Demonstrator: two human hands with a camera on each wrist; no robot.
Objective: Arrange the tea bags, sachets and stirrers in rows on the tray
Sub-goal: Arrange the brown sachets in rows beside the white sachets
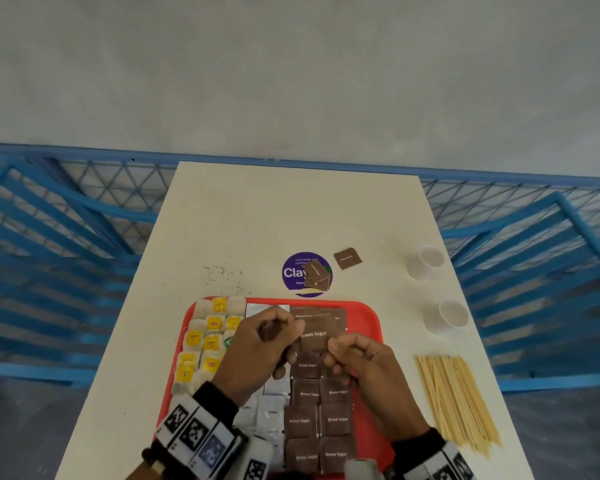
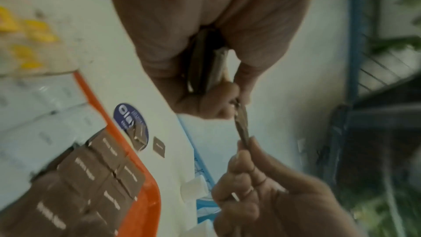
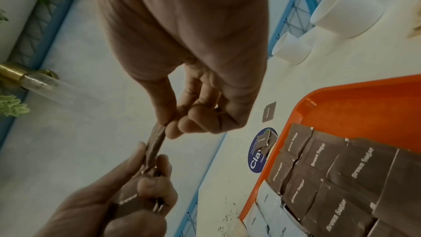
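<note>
While both hands' fingers (image 1: 293, 327) pinch a brown sachet (image 1: 314, 336), stirrers (image 1: 456, 400) and cups (image 1: 445, 317) flank the tray (image 1: 368, 323).

**Office pantry or break area**

Round purple sticker (image 1: 305, 274) on the cream rectangular table (image 1: 257, 216) reads "Let's keep our pantries…", a shared-pantry notice. At 2 o'clock from the red plastic tray (image 1: 368, 327), two white paper cups (image 1: 426, 262); at 3 o'clock, a bundle of pale wooden stirrers (image 1: 458, 403). Blue metal railing with mesh (image 1: 84, 216) at 12 o'clock, grey floor beyond.
</note>
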